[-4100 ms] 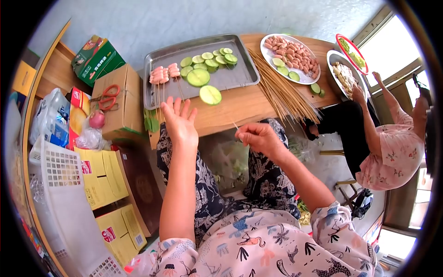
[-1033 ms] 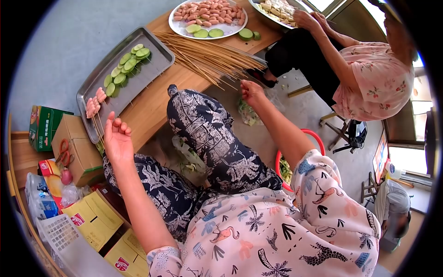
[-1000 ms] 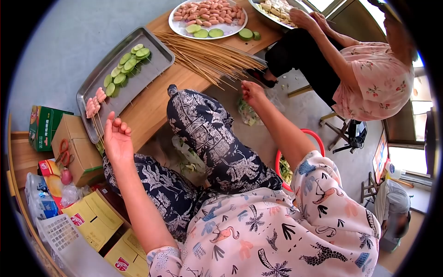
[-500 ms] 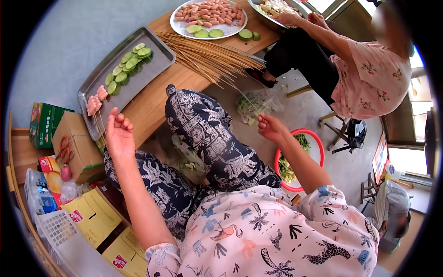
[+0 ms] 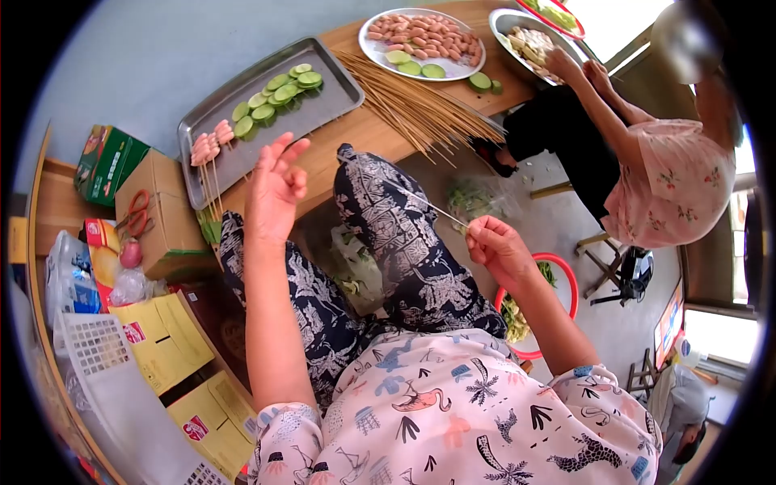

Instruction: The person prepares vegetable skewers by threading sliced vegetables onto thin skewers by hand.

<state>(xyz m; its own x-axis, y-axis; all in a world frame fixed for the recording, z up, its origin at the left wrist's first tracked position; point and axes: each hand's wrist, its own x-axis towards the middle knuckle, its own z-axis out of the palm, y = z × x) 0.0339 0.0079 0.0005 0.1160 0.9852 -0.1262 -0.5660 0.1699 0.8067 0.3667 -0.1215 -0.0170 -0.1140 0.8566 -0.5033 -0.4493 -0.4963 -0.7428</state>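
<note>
My right hand (image 5: 496, 242) pinches a thin bamboo skewer (image 5: 427, 204), which slants up and left over my knee. A small greenish bit shows on the skewer close to my fingertips, too small to name. Palm up with fingers spread, my left hand (image 5: 275, 190) is empty, just below the metal tray (image 5: 242, 179). On that tray lie sliced cucumber rounds (image 5: 283, 91) and several skewers of pink sausages (image 5: 212, 141), their sticks reaching over the near edge. Many loose bamboo skewers (image 5: 420, 105) are spread on the wooden table (image 5: 327, 153) to the right of the tray.
A white plate (image 5: 373, 50) of small sausages and cucumber slices stands at the back, beside a steel bowl (image 5: 503, 24) where another person works. Cardboard box (image 5: 166, 210), scissors (image 5: 139, 212) and a white basket (image 5: 93, 339) are at left. A red-rimmed basin (image 5: 572, 299) sits right.
My view has shifted, so the table things appear farther right. My left hand's fingers have spread and tilted. The skewer in my right hand now points more to the left, over my knee.
</note>
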